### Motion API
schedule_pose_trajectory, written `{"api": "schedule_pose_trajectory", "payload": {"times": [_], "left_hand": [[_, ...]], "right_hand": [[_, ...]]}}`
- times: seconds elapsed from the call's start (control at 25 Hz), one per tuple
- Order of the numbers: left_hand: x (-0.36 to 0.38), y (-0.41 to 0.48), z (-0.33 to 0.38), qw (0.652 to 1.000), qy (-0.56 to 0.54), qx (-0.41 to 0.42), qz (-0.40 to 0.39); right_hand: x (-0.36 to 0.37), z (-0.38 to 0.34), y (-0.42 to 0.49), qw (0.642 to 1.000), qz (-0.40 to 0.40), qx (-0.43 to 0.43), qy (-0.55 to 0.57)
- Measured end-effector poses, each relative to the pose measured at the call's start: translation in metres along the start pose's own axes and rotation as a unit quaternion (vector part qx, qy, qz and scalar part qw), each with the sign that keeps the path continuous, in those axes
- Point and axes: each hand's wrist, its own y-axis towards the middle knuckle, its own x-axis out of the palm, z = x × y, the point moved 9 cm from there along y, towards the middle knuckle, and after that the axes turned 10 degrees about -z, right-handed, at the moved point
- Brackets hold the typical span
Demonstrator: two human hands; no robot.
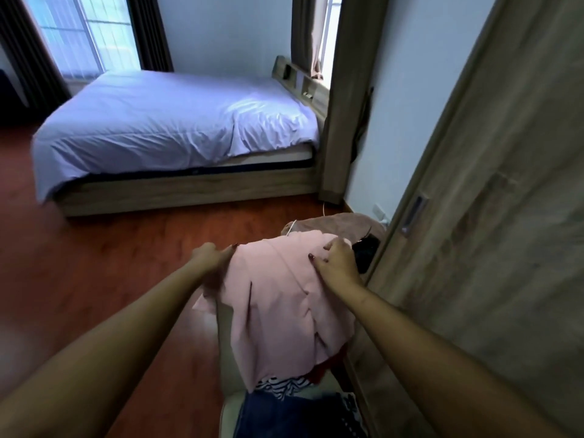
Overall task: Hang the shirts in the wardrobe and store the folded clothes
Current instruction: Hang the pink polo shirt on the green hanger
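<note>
A pale pink shirt (278, 298) lies draped on top of a pile of clothes on a light seat beside the wardrobe. My left hand (210, 259) pinches the shirt's upper left edge. My right hand (336, 260) grips the cloth near its upper right corner, fingers curled into the fabric. Under the pink shirt show a striped garment (281, 384), a red piece (322, 371) and dark blue denim (290, 415). The wooden wardrobe door (493, 235) stands to the right with a metal recessed handle (414, 216).
A bed with a white duvet (177, 128) fills the back left. Red-brown wood floor (94, 263) lies between bed and me. A brown cushion (341, 224) and a dark object (366, 251) sit behind the pile. A wooden post (344, 121) stands by the bed.
</note>
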Motion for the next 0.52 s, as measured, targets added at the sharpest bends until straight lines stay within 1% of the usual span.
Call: {"api": "schedule_pose_trajectory", "payload": {"times": [0.04,0.08,0.12,0.2,0.24,0.28,0.32,0.36,0.4,0.44,0.48,0.52], "left_hand": [[-0.001,0.005,0.001,1.0,-0.028,0.001,0.002],[-0.003,0.011,0.003,0.999,-0.032,0.007,0.01],[-0.006,0.015,0.006,0.999,-0.03,0.016,0.02],[-0.014,0.019,0.016,0.997,-0.027,0.046,0.049],[-0.02,0.02,0.02,0.994,-0.035,0.068,0.078],[-0.027,0.018,0.025,0.988,-0.065,0.093,0.107],[-0.033,0.013,0.03,0.977,-0.121,0.119,0.128],[-0.036,0.006,0.036,0.963,-0.19,0.144,0.13],[-0.036,-0.002,0.046,0.942,-0.268,0.173,0.106],[-0.034,-0.013,0.059,0.916,-0.338,0.204,0.068],[-0.034,-0.028,0.074,0.882,-0.406,0.24,0.025],[-0.031,-0.047,0.092,0.845,-0.458,0.276,-0.026]], "right_hand": [[0.004,0.005,0.004,1.0,0.011,0.023,0.011],[0.007,0.009,0.009,0.999,0.022,0.03,0.007],[0.011,0.01,0.012,0.999,0.016,0.034,-0.008],[0.015,0.007,0.015,0.999,-0.001,0.008,-0.051],[0.013,0.002,0.015,0.998,-0.001,-0.016,-0.064],[0.009,-0.004,0.013,0.997,-0.002,-0.035,-0.066],[0.003,-0.007,0.013,0.997,0.004,-0.048,-0.055],[-0.006,-0.011,0.009,0.998,0.015,-0.058,-0.037],[-0.011,-0.014,0.006,0.998,0.021,-0.06,-0.011],[-0.011,-0.016,0.003,0.998,0.007,-0.048,0.035],[-0.009,-0.017,0.001,0.993,-0.019,-0.022,0.116],[-0.001,-0.015,-0.001,0.972,-0.063,0.042,0.221]]}}
